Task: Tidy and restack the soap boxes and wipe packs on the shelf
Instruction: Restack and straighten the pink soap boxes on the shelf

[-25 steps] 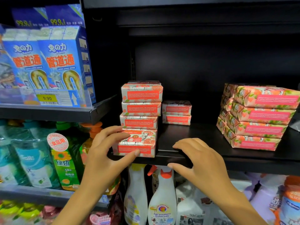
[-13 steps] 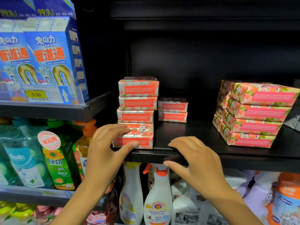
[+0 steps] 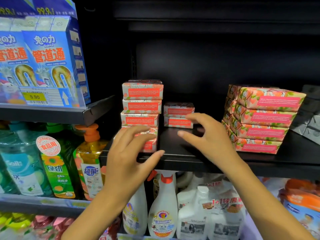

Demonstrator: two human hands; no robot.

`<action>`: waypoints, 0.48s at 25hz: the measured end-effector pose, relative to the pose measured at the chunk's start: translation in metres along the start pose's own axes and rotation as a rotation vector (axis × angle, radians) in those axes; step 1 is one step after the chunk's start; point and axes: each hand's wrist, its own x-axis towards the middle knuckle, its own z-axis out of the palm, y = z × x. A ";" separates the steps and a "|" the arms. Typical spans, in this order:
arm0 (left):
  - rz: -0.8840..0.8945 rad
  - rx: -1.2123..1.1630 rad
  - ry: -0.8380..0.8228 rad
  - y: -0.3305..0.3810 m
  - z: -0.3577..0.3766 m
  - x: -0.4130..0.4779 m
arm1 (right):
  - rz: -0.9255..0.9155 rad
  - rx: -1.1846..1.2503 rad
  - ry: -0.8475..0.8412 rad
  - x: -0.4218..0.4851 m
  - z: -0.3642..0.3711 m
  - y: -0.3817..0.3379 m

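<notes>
A tall stack of red-and-white soap boxes [image 3: 142, 106] stands at the left of the black shelf [image 3: 187, 160]. Its bottom box [image 3: 150, 144] sits skewed toward the shelf's front edge. My left hand [image 3: 131, 156] is spread in front of that bottom box, fingers over it and thumb out, gripping nothing. Behind stands a short stack of two soap boxes [image 3: 178, 115]. My right hand [image 3: 207, 137] hovers open above the shelf, fingertips close to the short stack. A leaning stack of pink soap boxes [image 3: 259, 120] sits at the right.
Blue drain-cleaner boxes [image 3: 46, 59] fill the upper left shelf with a 9.90 price tag [image 3: 34, 97]. Detergent bottles [image 3: 53, 163] stand below them. Spray bottles [image 3: 162, 205] stand under the black shelf. Grey packs [image 3: 310, 118] lie at the far right.
My right hand has lifted off the shelf's front edge and moved up and back toward the short stack. My left hand has opened wider in front of the bottom box.
</notes>
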 end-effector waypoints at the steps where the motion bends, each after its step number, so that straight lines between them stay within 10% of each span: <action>1: 0.031 -0.033 -0.040 0.006 0.006 0.000 | -0.007 -0.064 0.037 0.013 0.001 0.003; 12: 0.099 -0.038 -0.176 0.019 0.038 -0.009 | -0.028 -0.693 -0.059 0.067 0.029 0.024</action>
